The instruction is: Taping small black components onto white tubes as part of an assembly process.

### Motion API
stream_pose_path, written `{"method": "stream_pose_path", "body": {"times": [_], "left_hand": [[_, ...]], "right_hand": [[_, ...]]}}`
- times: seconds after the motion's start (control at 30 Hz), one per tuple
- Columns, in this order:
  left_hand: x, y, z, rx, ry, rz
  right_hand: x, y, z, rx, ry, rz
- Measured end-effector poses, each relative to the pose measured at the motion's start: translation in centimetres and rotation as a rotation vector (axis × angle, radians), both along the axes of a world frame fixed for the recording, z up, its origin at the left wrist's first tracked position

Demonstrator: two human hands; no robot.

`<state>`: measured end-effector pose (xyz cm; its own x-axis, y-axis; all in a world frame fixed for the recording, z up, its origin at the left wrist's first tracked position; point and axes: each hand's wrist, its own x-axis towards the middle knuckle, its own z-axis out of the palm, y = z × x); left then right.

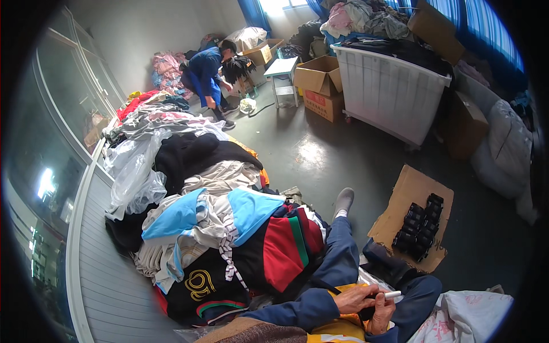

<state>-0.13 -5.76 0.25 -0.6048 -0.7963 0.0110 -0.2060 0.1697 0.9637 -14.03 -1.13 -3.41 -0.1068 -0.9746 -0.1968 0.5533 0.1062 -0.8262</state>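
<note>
My left hand (355, 298) and my right hand (381, 315) meet over my lap, fingers curled close together. A short white rod-like piece (392, 295) sticks out to the right from between the fingertips, its kind not clear. Something dark (366, 313) shows between the palms, mostly covered by the fingers. Yellow cloth (337, 327) lies across my lap under the hands. On a flat cardboard sheet (394, 197) to the right rest several black, strap-like or plastic pieces (420, 226) set in rows.
A long heap of clothes (217, 171) runs along the left wall. A white sack (466, 314) sits at my right. Farther off stand a white wheeled bin (389, 86), open cardboard boxes (320, 77) and a small table (281, 68). A person in blue (203, 71) bends at the back.
</note>
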Motion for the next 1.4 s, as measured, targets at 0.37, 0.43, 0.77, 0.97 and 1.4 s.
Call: {"method": "stream_pose_path", "body": {"times": [0.37, 0.43, 0.77, 0.97, 1.4], "left_hand": [[1.2, -0.5, -2.0, 0.178, -0.109, -0.079], [1.9, -0.8, -2.8, 0.205, -0.149, -0.107], [1.5, -1.3, -2.2, 0.229, 0.197, -0.218], [0.2, -0.7, -3.8, 0.167, 0.075, -0.128], [1.5, -3.6, 0.7, 0.251, 0.067, 0.070]], "right_hand": [[-0.9, 0.2, 2.6, 0.027, 0.279, -0.126], [-1.6, 0.2, 2.7, -0.093, 0.629, -0.044], [-1.6, 0.6, 1.7, -0.556, 0.898, 0.034], [-0.4, 1.4, 2.3, -0.029, 0.257, -0.066], [0.9, -0.7, 2.1, 0.083, 0.099, -0.132]]}}
